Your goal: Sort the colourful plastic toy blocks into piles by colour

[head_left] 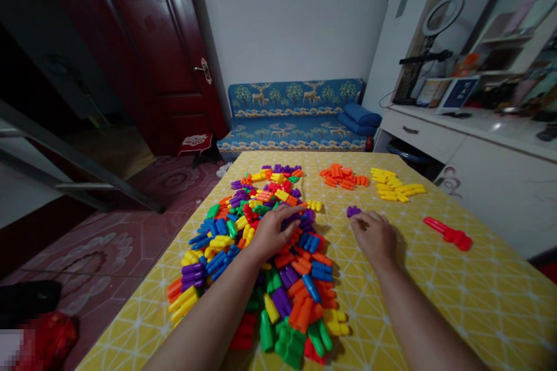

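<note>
A large mixed pile of plastic pieces (278, 295) in red, blue, green, yellow, orange and purple covers the left and middle of the table. My left hand (276, 229) rests over the pile's upper right part, thumb and fingers apart, near purple pieces. Right of the pile, my right hand (374, 235) has its fingertips at a small purple piece (354, 211) on the cloth; its fingers are bent together. Farther back lie a group of orange pieces (342, 176) and a group of yellow pieces (394, 185). Red pieces (450, 234) lie to the right.
The table (439, 295) has a yellow patterned cloth. Beyond it stands a blue patterned sofa (296, 127). A white cabinet (491, 168) with a ring light (442, 14) is at the right, a dark red door (152, 40) at the left.
</note>
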Motion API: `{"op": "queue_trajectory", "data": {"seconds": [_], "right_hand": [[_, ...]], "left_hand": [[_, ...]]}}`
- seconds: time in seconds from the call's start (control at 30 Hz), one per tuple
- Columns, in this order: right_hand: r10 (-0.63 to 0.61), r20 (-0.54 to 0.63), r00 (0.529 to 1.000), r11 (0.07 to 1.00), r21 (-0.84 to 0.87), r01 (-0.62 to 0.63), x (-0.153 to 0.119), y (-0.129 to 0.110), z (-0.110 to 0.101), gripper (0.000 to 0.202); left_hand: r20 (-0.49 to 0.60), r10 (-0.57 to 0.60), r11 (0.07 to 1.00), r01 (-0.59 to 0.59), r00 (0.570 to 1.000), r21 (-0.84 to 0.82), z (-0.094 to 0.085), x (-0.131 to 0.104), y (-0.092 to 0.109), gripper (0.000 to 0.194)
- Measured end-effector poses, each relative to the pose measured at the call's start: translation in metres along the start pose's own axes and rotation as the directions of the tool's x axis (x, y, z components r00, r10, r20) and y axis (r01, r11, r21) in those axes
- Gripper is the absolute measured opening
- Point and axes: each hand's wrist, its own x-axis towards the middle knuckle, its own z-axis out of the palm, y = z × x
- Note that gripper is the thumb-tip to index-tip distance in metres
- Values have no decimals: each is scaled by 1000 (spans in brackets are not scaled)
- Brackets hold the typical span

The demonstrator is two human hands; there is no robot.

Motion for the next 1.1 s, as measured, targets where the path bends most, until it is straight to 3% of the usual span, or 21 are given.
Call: {"op": "queue_trajectory", "data": {"seconds": [0.17,0.27,0.37,0.47,0.57,0.7,0.83,0.97,1.03,1.1], "right_hand": [[43,73,996,998,-58,-39,2,9,7,43],[13,16,1000,991,136,-15,1,3,9,41],[-5,32,999,893,451,-10,-3,-26,4,34],[-79,230,970,746,659,-95,-13,-70,-6,35],[-160,321,933,659,739,-141,-24,-104,-10,43],[-123,318,940,606,774,-183,-34,-118,-6,38],[-19,299,954,574,785,-235,-26,-112,-11,29],[253,124,959,543,802,-247,-2,-74,-18,36],[306,91,948,612,744,-269,8,-42,-17,38],[266,98,959,779,564,-274,12,-13,-16,38]], "left_hand": [[26,-8,1000,8,1000,21,-1,-1,1,39],[42,-16,1000,15,999,27,-1,-2,2,47],[6,-46,999,46,999,19,-1,-3,2,60],[-18,-68,997,67,998,-34,0,-4,2,70],[27,-47,994,49,999,-93,1,-4,3,77],[91,-30,997,36,995,-61,2,-5,4,76],[110,-29,996,38,993,-85,4,-5,4,69],[102,-44,991,57,994,-123,4,-3,0,55],[101,-61,992,72,993,-105,4,-3,-1,46],[113,-72,993,82,991,-86,4,-2,-1,37]]}}
